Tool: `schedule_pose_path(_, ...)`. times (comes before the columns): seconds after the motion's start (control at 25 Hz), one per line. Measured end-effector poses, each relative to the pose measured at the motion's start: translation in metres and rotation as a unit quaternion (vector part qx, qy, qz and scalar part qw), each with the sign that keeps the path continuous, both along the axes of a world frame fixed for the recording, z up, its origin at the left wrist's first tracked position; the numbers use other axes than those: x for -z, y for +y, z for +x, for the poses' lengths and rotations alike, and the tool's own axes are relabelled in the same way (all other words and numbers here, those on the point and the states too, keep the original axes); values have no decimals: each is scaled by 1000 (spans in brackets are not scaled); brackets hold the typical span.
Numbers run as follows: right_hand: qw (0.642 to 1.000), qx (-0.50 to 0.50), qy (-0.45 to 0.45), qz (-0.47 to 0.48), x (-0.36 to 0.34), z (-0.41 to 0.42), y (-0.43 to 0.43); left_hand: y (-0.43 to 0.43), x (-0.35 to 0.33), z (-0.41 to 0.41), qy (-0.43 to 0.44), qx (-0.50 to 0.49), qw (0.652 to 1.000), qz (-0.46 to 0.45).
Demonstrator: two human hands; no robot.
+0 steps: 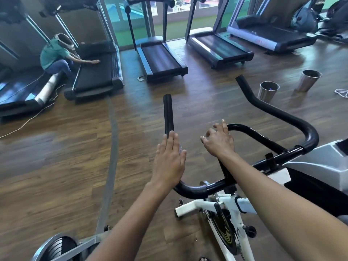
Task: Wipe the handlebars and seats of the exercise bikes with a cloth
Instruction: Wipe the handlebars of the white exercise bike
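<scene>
Overhead, head view, the only view. Left hand [169,159] lies flat along the left handlebar grip [168,113], fingers straight and together, tips on the lower end of the black foam, palm covering the bend of the bar. A small pale sliver [181,147] shows between its forefinger and thumb; cannot tell whether it is cloth. Right hand [219,140] sits over the near end of the glossy loop bar [254,133], fingers spread and loosely bent, clasping nothing that shows; the forearm crosses the handlebar stem. Right handlebar grip [263,104] rises free, well apart from both hands, end pointing up and away.

Handlebars belong to a white-framed exercise bike [231,204] at lower centre. Flywheel [224,228] with yellow rings under the stem. Grey console housing [320,162] at the right, beside the bar clamp.

Part of a second machine [56,245] at lower left, grey with a dark slotted disc.

Wood floor [66,157]. Row of treadmills [162,61] along the window wall. Another person [56,55] in a teal top crouches between two treadmills at the left, one arm out onto a belt. Two steel bins [268,91] stand right of the right grip, near each other. White cable [28,119] trails across the floor at the left.
</scene>
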State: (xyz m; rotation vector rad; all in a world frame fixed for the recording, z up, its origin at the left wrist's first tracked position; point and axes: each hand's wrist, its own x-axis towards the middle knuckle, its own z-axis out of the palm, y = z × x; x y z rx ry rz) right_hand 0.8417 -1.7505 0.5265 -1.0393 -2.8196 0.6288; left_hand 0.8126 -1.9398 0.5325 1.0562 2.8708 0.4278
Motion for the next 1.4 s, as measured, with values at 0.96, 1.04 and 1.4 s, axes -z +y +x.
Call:
schedule_pose_path(0.96, 1000, -1, -5, -8, 0, 2, -1, -44, 26, 69, 135, 64, 964, 221)
schedule_pose_path(1.04, 1000, 4, 0, -16, 0, 2, -2, -35, 23, 72, 175, 74, 962, 194)
schedule_pose_path(1.4, 999, 3, 4, -40, -5, 5, -1, -4, -9, 62, 7, 36, 970, 242)
